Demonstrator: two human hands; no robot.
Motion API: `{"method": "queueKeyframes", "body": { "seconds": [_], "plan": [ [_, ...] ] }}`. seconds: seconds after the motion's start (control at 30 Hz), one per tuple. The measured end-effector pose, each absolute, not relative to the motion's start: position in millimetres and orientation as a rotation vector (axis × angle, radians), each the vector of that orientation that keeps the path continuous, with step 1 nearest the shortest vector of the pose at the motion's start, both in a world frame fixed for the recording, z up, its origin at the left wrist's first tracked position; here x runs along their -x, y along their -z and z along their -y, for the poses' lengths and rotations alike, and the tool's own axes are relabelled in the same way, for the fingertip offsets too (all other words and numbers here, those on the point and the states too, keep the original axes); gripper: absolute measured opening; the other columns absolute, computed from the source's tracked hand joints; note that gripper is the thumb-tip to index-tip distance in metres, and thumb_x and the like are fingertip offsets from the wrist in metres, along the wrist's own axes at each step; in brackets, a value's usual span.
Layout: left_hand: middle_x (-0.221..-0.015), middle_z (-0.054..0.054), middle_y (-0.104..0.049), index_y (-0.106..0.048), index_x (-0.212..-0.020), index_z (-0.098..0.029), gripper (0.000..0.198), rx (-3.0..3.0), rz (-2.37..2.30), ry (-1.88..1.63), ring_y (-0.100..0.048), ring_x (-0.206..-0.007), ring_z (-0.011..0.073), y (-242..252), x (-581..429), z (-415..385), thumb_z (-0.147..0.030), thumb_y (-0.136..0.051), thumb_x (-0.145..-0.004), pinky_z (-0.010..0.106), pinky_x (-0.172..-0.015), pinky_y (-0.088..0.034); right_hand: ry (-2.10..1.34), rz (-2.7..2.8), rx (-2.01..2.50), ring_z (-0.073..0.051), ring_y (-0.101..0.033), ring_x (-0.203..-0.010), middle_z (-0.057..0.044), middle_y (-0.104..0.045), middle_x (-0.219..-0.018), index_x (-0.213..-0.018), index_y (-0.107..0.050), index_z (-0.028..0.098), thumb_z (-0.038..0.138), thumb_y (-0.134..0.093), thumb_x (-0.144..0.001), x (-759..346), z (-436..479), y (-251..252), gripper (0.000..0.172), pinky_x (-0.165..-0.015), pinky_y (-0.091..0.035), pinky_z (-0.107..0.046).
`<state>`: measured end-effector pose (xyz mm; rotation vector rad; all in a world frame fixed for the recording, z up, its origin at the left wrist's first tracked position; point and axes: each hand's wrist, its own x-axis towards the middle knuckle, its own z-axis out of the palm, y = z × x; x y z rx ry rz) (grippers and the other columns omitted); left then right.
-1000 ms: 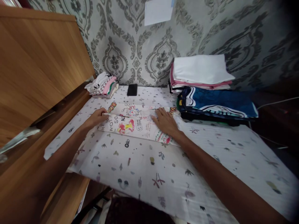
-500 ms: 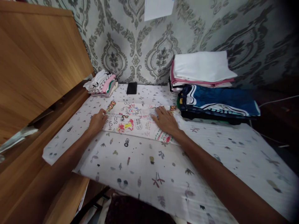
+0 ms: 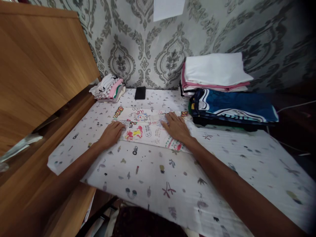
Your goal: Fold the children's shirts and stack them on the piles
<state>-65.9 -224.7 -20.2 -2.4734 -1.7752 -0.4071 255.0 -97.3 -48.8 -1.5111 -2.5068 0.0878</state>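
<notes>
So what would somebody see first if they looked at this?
The left hand and the right hand lie flat on a folded white cloth with bright cartoon drawings in the middle. To the right stands a tall pile of folded blue, white and pink clothes by the patterned wall.

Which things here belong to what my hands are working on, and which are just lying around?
In hand: printed cloth, flat under left hand and right hand.
Lying about: small clothes pile, black phone, tall folded stack, paper on wall.

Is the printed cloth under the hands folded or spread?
Folded: the printed cloth forms a narrow strip with a layer edge along it.
</notes>
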Motion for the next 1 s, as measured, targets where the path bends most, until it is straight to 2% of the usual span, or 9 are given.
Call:
{"method": "queueKeyframes", "body": {
  "seconds": [0.2,0.3,0.4,0.5,0.63,0.87,1.0],
  "plan": [
    [-0.135,0.013,-0.061,-0.06,-0.135,-0.021,0.042,2.416,1.877,0.378,-0.053,-0.124,0.0289,29.4,70.2,227.6,-0.023,-0.036,-0.101,0.047,-0.101,-0.045,-0.092,2.52,1.473,-0.033,-0.032,-0.15,-0.021,-0.042,-0.158,-0.143,-0.05,0.009,0.046,-0.031,-0.103,-257.0,99.3,41.8,0.058,-0.118,-0.03,-0.056],
    [-0.14,0.014,-0.059,-0.057,-0.14,-0.021,0.045,2.411,1.905,0.339,-0.053,-0.128,0.0287,29.6,69.6,228.2,-0.021,-0.035,-0.101,0.047,-0.103,-0.043,-0.053,2.53,1.373,-0.035,-0.031,-0.15,-0.019,-0.042,-0.158,-0.137,-0.057,0.013,0.038,-0.035,-0.102,-243.9,114.1,32.0,0.049,-0.118,-0.025,-0.063],
    [-0.142,0.014,-0.058,-0.053,-0.144,-0.022,0.048,2.411,1.909,0.317,-0.052,-0.13,0.0283,28.1,66.9,228.8,-0.019,-0.034,-0.1,0.047,-0.104,-0.043,-0.079,2.619,1.087,-0.031,-0.031,-0.151,-0.016,-0.044,-0.158,-0.136,-0.061,0.017,0.032,-0.032,-0.103,-215.3,140.2,23.8,0.046,-0.121,-0.021,-0.061],
    [-0.144,0.014,-0.057,-0.055,-0.143,-0.022,0.046,2.412,1.911,0.3,-0.051,-0.133,0.0286,25.9,67.4,231.8,-0.023,-0.035,-0.101,0.048,-0.106,-0.041,-0.14,2.718,0.798,-0.027,-0.029,-0.152,-0.013,-0.04,-0.161,-0.146,-0.054,0.019,0.034,-0.033,-0.104,-186.2,163.8,24.5,0.048,-0.123,-0.021,-0.058],
    [-0.148,0.014,-0.055,-0.058,-0.139,-0.022,0.044,2.364,2.006,0.345,-0.049,-0.137,0.0295,23.3,87.8,238.8,-0.031,-0.037,-0.101,0.052,-0.11,-0.04,-0.203,2.815,0.762,-0.028,-0.03,-0.152,-0.014,-0.037,-0.162,-0.151,-0.046,0.017,0.041,-0.032,-0.106,-171.8,173.4,34.0,0.054,-0.123,-0.022,-0.058],
    [-0.135,0.015,-0.063,-0.059,-0.133,-0.015,0.045,2.136,2.206,0.843,-0.059,-0.125,0.0282,16.8,126.3,235.7,-0.032,-0.037,-0.098,0.047,-0.109,-0.046,-0.24,2.827,0.78,-0.028,-0.025,-0.154,-0.014,-0.035,-0.162,-0.153,-0.044,0.015,0.043,-0.031,-0.106,-175.3,169.4,39.2,0.056,-0.124,-0.02,-0.057],
    [-0.143,0.013,-0.058,-0.056,-0.136,-0.018,0.044,2.293,2.075,0.773,-0.051,-0.135,0.0273,21.7,112.4,230.4,-0.034,-0.036,-0.1,0.048,-0.117,-0.038,-0.226,2.801,0.772,-0.027,-0.027,-0.153,-0.012,-0.036,-0.163,-0.152,-0.045,0.018,0.043,-0.031,-0.106,-174.7,171.6,39.2,0.054,-0.124,-0.02,-0.057]
  ]
}}
